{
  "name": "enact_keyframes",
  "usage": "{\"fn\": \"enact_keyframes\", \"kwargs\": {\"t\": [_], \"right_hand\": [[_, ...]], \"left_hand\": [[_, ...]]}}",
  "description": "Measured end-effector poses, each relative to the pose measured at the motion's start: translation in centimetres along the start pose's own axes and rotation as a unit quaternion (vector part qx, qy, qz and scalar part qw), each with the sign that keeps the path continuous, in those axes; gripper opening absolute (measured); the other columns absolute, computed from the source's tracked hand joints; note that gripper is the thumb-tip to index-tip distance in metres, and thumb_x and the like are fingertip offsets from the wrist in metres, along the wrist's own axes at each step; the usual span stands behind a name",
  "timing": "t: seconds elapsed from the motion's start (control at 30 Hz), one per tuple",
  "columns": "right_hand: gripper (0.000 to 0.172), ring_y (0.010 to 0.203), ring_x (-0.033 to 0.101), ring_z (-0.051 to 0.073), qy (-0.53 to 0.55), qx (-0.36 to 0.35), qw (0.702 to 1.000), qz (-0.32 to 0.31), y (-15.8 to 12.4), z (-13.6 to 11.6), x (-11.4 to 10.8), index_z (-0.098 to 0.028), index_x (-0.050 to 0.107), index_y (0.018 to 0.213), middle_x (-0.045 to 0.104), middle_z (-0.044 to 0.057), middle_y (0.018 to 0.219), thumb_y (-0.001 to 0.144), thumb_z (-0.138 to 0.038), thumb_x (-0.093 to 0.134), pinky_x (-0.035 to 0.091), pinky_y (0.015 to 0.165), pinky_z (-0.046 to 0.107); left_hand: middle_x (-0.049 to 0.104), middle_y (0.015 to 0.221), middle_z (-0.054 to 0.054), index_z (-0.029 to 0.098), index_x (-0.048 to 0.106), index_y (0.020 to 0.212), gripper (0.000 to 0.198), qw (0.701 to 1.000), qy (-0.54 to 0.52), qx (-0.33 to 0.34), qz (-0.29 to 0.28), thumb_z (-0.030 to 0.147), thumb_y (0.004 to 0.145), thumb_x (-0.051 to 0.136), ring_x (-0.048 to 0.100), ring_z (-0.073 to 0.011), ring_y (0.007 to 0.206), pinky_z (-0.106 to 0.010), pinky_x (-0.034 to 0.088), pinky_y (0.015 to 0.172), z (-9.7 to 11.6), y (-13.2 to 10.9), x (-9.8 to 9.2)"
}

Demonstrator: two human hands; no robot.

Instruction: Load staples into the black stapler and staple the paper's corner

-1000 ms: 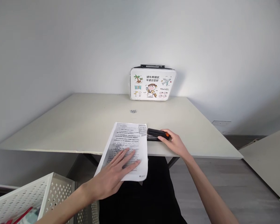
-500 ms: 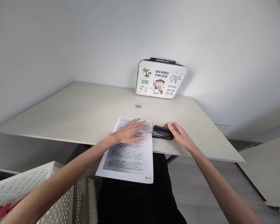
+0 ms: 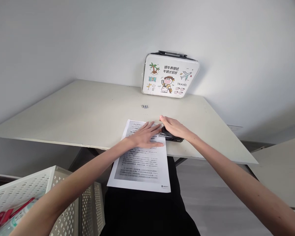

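A printed sheet of paper lies at the table's front edge, its lower part sticking out past it. My left hand rests flat on the upper part of the sheet with fingers spread. To its right, a black stapler lies on the table with its front end over the paper's right edge. My right hand is over the stapler's top arm, gripping it from above and hiding much of it. Beyond the sheet sits a small group of staple strips.
A white case with cartoon prints stands at the back of the pale table, against the wall. At lower left is a white perforated basket with red items and a bottle inside.
My right hand has moved left from the stapler's rear end onto its top. The paper now reaches under the stapler's front, with my left hand still flat on it.
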State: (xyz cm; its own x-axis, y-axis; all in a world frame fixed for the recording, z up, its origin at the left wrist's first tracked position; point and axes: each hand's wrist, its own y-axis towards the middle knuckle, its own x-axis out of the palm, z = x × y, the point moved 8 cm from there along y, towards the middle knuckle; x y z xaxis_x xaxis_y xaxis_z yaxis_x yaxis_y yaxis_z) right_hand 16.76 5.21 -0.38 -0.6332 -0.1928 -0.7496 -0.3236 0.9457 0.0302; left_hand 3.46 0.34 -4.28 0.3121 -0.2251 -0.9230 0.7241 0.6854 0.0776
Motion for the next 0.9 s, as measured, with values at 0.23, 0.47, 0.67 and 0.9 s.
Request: {"fn": "enact_keyframes", "kwargs": {"t": [0.23,0.47,0.67,0.9], "right_hand": [[0.075,0.128,0.064,0.037,-0.034,-0.002,0.999,-0.018,0.1,-0.2,1.1,-0.026,0.073,0.112,0.075,0.011,0.124,0.103,-0.079,0.02,0.045,0.106,0.05],[0.061,0.13,0.062,0.034,-0.103,-0.001,0.994,-0.037,-0.2,-1.2,1.6,-0.027,0.068,0.121,0.07,0.01,0.137,0.11,-0.059,0.018,0.046,0.106,0.049],[0.062,0.131,0.061,0.032,-0.164,0.018,0.984,-0.065,-0.4,-1.6,1.8,-0.026,0.063,0.13,0.065,0.01,0.145,0.111,-0.051,0.01,0.047,0.106,0.049],[0.059,0.13,0.061,0.032,-0.191,0.009,0.979,-0.076,-0.4,-1.6,2.1,-0.028,0.062,0.133,0.065,0.01,0.145,0.111,-0.049,0.011,0.05,0.102,0.051]], "left_hand": [[0.023,0.176,-0.01,0.017,0.031,0.167,0.09,0.999,-0.003,0.024,0.029,0.078,0.101,0.038,0.003,-0.0359,0.165,-0.055,0.004,0.132,0.4,0.8,0.4],[0.021,0.177,-0.009,0.018,0.028,0.169,0.09,0.999,0.012,0.028,0.027,0.078,0.101,0.035,0.004,-0.035,0.165,-0.054,0.004,0.132,0.6,0.8,0.4],[0.018,0.178,-0.009,0.017,0.023,0.17,0.092,0.999,0.029,0.019,0.018,0.078,0.102,0.029,-0.001,-0.0335,0.165,-0.053,0.003,0.133,0.3,0.8,0.8],[0.022,0.177,-0.009,0.018,0.028,0.168,0.089,0.998,0.043,0.03,0.03,0.077,0.102,0.03,0.006,-0.0335,0.165,-0.053,0.006,0.132,0.5,0.9,0.7]]}}
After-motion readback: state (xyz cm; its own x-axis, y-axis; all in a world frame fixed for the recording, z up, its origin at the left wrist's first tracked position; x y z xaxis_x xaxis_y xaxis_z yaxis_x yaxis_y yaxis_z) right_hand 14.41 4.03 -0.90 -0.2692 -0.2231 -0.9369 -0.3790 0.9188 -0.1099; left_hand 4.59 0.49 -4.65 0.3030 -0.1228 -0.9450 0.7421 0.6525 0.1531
